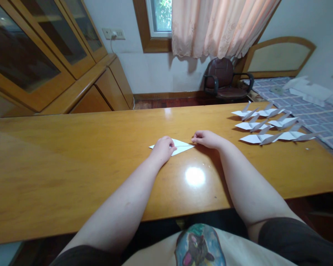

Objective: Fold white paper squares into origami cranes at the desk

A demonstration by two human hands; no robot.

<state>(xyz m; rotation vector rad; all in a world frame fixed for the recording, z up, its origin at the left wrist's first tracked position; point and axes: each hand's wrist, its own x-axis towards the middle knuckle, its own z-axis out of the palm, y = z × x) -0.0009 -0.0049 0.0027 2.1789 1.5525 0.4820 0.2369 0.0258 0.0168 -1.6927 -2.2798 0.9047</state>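
A white folded paper (181, 146), shaped like a long narrow diamond with a crease along its middle, lies flat on the table. My left hand (163, 148) rests over its left half, fingers curled and thumb and fingertips gripping the paper near its middle; part of the paper is hidden beneath. Just at the paper's pointed right end is my right hand (205, 139), its fingers curled and pinched together with nothing visible in them. Whether the fingertips touch the tip is hard to see.
Several folded white paper cranes (259, 138) stand in rows on the right of the wooden table (72, 166). Tiny paper scraps (207, 165) lie nearby. Beyond are a brown armchair (223, 79), a bed (302, 107) and a glass-door cabinet (72, 75).
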